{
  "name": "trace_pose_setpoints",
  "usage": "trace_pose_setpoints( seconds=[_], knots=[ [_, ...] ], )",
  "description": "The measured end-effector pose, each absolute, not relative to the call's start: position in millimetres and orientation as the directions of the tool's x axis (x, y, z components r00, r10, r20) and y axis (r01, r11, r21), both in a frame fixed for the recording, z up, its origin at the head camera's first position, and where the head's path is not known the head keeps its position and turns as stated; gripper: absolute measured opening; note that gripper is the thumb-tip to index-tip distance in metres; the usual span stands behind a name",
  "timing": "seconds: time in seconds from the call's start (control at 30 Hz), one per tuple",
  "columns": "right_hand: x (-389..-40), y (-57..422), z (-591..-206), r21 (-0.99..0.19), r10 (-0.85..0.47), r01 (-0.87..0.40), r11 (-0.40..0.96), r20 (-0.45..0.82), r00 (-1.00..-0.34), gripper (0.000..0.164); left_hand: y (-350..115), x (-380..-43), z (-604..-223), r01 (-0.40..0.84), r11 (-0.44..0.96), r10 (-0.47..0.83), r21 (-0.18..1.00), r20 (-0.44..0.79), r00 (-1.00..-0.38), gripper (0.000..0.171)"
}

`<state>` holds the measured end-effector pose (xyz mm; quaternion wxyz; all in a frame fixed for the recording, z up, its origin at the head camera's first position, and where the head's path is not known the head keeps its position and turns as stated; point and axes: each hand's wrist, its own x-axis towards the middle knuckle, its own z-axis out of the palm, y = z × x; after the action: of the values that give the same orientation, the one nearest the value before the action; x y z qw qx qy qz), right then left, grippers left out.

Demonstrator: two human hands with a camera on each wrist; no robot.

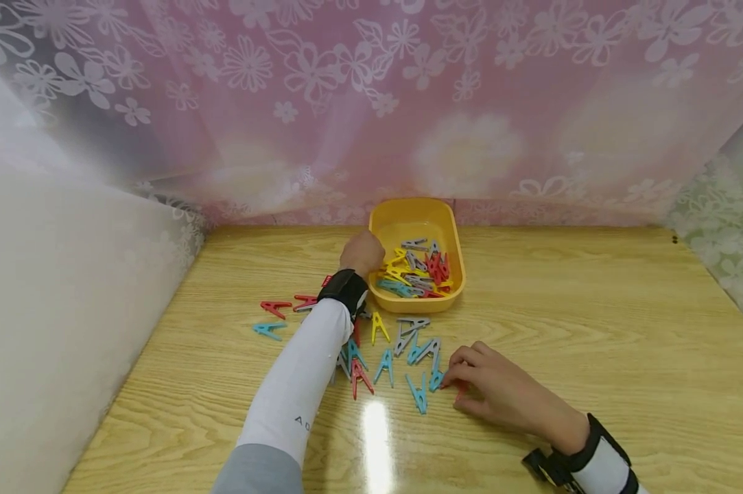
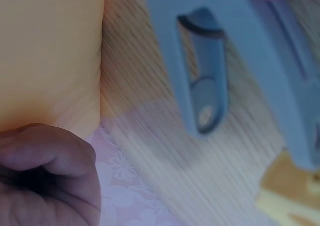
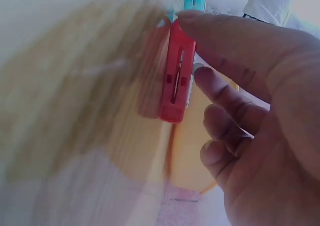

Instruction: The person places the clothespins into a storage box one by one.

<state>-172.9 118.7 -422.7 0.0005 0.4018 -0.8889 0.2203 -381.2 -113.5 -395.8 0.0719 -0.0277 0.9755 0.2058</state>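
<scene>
My left hand is at the left rim of a yellow plastic basket, its fingers curled over the edge. In the left wrist view the curled thumb and fingers overlap the basket's wall; a grey-blue clothespin looms close by. On the table at the right of the loose clothespins, my right hand has thumb and fingertips around a red clothespin. The thumb touches one end of it, and a fingertip is at its side. A turquoise clothespin lies beside those fingertips.
Inside the basket are several red, yellow, grey and blue clothespins. More are scattered in front of it, including a yellow clothespin and a red clothespin. My left forearm covers some. A floral curtain hangs behind the table.
</scene>
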Motion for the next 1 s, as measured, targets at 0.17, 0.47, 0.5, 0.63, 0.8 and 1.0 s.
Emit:
trace_pose_setpoints(
  seconds=[0.17, 0.47, 0.5, 0.63, 0.8, 1.0],
  knots=[
    [-174, 116, -421, -0.391, -0.722, -0.71, 0.586, 0.146, -0.677, 0.023, -115, -380, -394, -0.102, 0.907, -0.039, 0.409, -0.161, -0.986, 0.018],
    [-180, 120, -409, -0.409, -0.725, -0.701, 0.585, 0.124, -0.677, 0.019, -119, -377, -391, -0.093, 0.906, -0.031, 0.413, -0.154, -0.988, 0.018],
    [-182, 121, -405, -0.416, -0.719, -0.694, 0.588, 0.123, -0.684, 0.02, -119, -376, -391, -0.093, 0.908, -0.031, 0.41, -0.156, -0.987, 0.018],
    [-198, 127, -387, -0.39, -0.663, -0.673, 0.629, 0.182, -0.726, 0.025, -119, -376, -391, -0.101, 0.91, -0.036, 0.402, -0.164, -0.986, 0.019],
    [-231, 128, -369, -0.312, -0.57, -0.674, 0.67, 0.366, -0.736, 0.03, -116, -375, -390, -0.092, 0.917, -0.03, 0.388, -0.163, -0.986, 0.021],
    [-272, 116, -363, -0.283, -0.524, -0.688, 0.669, 0.477, -0.706, 0.035, -110, -375, -390, -0.089, 0.919, -0.031, 0.385, -0.153, -0.988, 0.02]
  ],
)
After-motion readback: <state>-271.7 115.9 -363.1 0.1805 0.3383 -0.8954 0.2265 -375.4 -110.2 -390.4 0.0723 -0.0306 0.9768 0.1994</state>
